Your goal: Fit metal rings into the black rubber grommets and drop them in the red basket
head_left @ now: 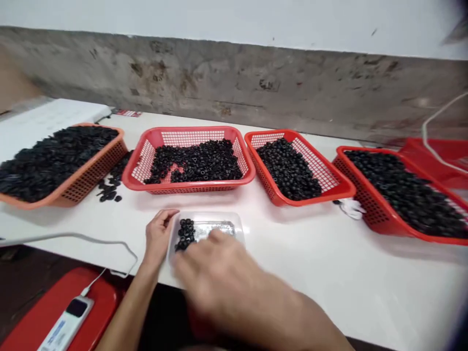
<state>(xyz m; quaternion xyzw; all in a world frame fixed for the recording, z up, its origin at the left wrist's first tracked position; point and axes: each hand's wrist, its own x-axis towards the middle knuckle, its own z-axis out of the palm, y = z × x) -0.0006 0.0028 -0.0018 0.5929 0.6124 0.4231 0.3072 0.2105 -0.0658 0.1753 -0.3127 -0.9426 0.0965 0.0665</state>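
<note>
A translucent plastic container (239, 224) sits near the table's front edge, with a cluster of small black rings (185, 233) inside at its left. My left hand (159, 233) is at the container's left rim, its fingers bent around the edge. Over the front of the container is my right hand (210, 268), smeared by motion. Its fingertips point down and are hidden, so whether they hold anything does not show. Behind the container stands a red basket (188, 186) partly filled with black rings, its bottom showing in one patch.
An orange basket (86, 178) of flat black pieces stands left, with loose black pieces (108, 190) beside it. Two more red baskets (303, 200) (373, 209) of black rings stand right. A white cable (73, 235) crosses the table's left front. A white device (68, 324) lies on a red stool (32, 312).
</note>
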